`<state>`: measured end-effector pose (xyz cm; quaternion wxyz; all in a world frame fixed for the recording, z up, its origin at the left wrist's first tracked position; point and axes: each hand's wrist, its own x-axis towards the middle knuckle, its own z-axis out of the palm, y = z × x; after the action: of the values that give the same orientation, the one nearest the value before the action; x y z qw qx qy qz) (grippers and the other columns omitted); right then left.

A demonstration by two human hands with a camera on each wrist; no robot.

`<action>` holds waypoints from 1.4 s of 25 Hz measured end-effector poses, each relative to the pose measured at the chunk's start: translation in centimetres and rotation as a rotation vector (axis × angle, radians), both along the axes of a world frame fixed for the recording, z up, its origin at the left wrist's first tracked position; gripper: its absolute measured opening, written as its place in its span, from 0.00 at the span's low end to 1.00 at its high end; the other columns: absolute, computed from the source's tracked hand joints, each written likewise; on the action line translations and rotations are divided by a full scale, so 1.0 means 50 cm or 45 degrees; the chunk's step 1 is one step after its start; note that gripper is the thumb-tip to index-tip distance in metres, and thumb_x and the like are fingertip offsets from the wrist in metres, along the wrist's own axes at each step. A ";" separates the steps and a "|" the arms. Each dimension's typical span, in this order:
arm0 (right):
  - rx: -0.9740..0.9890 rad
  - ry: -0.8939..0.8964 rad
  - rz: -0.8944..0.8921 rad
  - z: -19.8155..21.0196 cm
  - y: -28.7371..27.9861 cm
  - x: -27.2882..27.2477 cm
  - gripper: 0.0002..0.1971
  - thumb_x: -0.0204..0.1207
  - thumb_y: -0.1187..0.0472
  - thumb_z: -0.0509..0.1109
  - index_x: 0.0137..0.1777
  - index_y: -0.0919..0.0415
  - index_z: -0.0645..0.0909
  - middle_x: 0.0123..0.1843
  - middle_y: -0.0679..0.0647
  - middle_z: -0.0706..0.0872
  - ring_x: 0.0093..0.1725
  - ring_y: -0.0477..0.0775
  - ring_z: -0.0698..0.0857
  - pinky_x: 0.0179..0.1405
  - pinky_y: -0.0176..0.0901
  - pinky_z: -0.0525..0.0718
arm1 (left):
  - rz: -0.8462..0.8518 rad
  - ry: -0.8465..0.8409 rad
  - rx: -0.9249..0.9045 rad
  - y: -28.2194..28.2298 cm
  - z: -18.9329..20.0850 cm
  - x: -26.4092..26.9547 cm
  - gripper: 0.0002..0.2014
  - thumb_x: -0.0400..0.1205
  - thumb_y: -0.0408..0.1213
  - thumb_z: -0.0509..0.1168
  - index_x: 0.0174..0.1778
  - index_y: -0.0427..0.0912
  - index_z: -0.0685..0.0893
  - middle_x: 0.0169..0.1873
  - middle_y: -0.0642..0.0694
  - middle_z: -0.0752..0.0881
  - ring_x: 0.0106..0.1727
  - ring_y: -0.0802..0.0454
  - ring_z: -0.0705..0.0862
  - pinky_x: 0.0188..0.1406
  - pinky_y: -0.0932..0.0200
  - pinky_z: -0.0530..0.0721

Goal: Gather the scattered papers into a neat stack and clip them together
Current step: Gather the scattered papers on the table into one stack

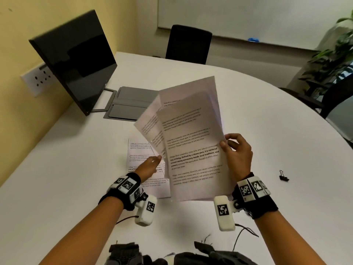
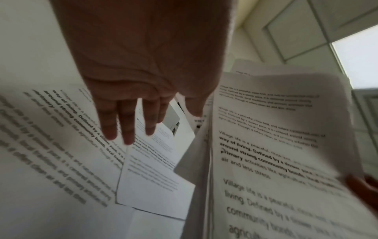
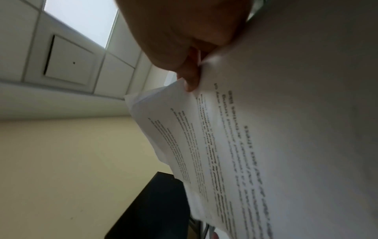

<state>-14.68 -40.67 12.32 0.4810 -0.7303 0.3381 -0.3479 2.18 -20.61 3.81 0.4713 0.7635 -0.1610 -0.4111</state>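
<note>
My right hand (image 1: 228, 143) pinches the right edge of several printed sheets (image 1: 191, 134), held up and fanned unevenly above the white table (image 1: 257, 115). In the right wrist view, the right hand (image 3: 190, 77) grips those sheets (image 3: 266, 145) between thumb and fingers. My left hand (image 1: 153, 161) reaches forward with straight fingers, beside the fan's lower left edge and above more printed sheets (image 1: 137, 150) lying flat on the table. The left wrist view shows the left hand (image 2: 131, 129) holding nothing, overlapping flat sheets (image 2: 51, 145) and the raised sheets (image 2: 276, 145). A black binder clip (image 1: 284, 178) lies on the table, right of my right wrist.
A dark monitor (image 1: 76, 60) stands at the back left, with a grey cable hatch (image 1: 129, 104) beside it. A black chair (image 1: 188, 44) is at the far edge and a plant (image 1: 334, 60) at the right. Dark fabric (image 1: 172, 255) lies at the near edge.
</note>
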 end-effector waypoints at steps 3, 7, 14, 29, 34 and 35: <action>0.170 0.000 0.053 -0.024 0.001 -0.015 0.08 0.64 0.54 0.74 0.43 0.43 0.81 0.48 0.56 0.91 0.50 0.59 0.90 0.56 0.63 0.86 | 0.166 0.315 -0.295 -0.001 0.011 -0.022 0.23 0.85 0.55 0.48 0.66 0.44 0.75 0.59 0.46 0.82 0.56 0.43 0.83 0.59 0.47 0.82; 0.227 0.024 0.133 -0.046 0.012 -0.037 0.10 0.70 0.62 0.74 0.45 0.47 0.79 0.51 0.61 0.89 0.52 0.64 0.88 0.55 0.61 0.86 | 0.332 0.128 -0.447 -0.008 0.030 -0.024 0.19 0.87 0.45 0.50 0.69 0.39 0.74 0.63 0.37 0.83 0.60 0.41 0.84 0.63 0.40 0.81; 0.180 0.026 0.179 -0.065 0.033 -0.034 0.21 0.73 0.59 0.70 0.65 0.61 0.73 0.59 0.56 0.83 0.53 0.55 0.85 0.53 0.53 0.86 | 0.308 -0.104 -0.567 -0.019 0.080 -0.033 0.23 0.83 0.56 0.52 0.66 0.47 0.77 0.58 0.45 0.87 0.59 0.47 0.86 0.62 0.46 0.83; 0.462 -0.303 0.257 -0.110 0.042 0.003 0.33 0.67 0.72 0.76 0.71 0.60 0.68 0.59 0.50 0.85 0.59 0.50 0.84 0.49 0.31 0.86 | 0.369 -0.519 -0.784 -0.025 0.120 -0.027 0.48 0.57 0.78 0.62 0.63 0.45 0.70 0.45 0.56 0.84 0.40 0.70 0.87 0.36 0.71 0.85; 0.477 -0.316 0.256 -0.113 0.041 -0.001 0.33 0.66 0.72 0.77 0.70 0.60 0.68 0.60 0.53 0.84 0.60 0.50 0.84 0.56 0.41 0.85 | 0.257 -0.506 -0.814 -0.026 0.126 -0.026 0.44 0.55 0.79 0.60 0.59 0.53 0.67 0.45 0.51 0.87 0.38 0.64 0.88 0.34 0.71 0.83; 0.480 -0.329 0.256 -0.114 0.041 -0.001 0.33 0.67 0.72 0.76 0.71 0.60 0.68 0.60 0.52 0.84 0.60 0.50 0.84 0.56 0.40 0.85 | 0.248 -0.495 -0.803 -0.028 0.124 -0.028 0.42 0.54 0.79 0.60 0.58 0.57 0.68 0.45 0.52 0.87 0.39 0.63 0.88 0.35 0.69 0.84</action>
<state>-14.74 -38.62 6.64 0.6803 -0.6069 0.2582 -0.3197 0.79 -22.01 10.02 0.6806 0.6564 -0.2926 -0.1423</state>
